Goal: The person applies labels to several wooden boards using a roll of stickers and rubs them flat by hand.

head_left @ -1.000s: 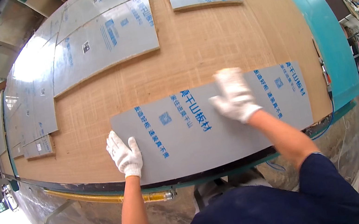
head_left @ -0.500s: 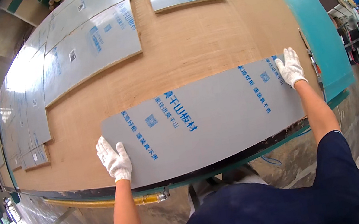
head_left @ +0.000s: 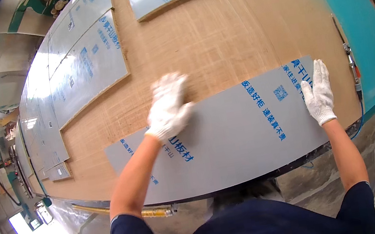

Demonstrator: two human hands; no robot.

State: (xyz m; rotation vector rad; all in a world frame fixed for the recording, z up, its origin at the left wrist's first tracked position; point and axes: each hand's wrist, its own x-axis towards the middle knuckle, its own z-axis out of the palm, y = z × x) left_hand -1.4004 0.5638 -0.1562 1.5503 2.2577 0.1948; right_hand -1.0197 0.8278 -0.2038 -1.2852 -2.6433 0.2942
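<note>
Both gloved hands (L, R) flat on smooth grey rect. panel.

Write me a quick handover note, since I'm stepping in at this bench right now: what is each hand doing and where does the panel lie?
Left hand: gloved, blurred, open palm over the far long edge of the grey panel, near its middle; contact cannot be told.
Right hand: gloved, flat on the panel's right end, fingers spread, no grip closed.
The panel lies flat on the brown worktable, its near edge along the table's front edge.
Other grey panels lie further back on the left and at the top.
The panel is laid flat; nothing shows it fastened.
</note>
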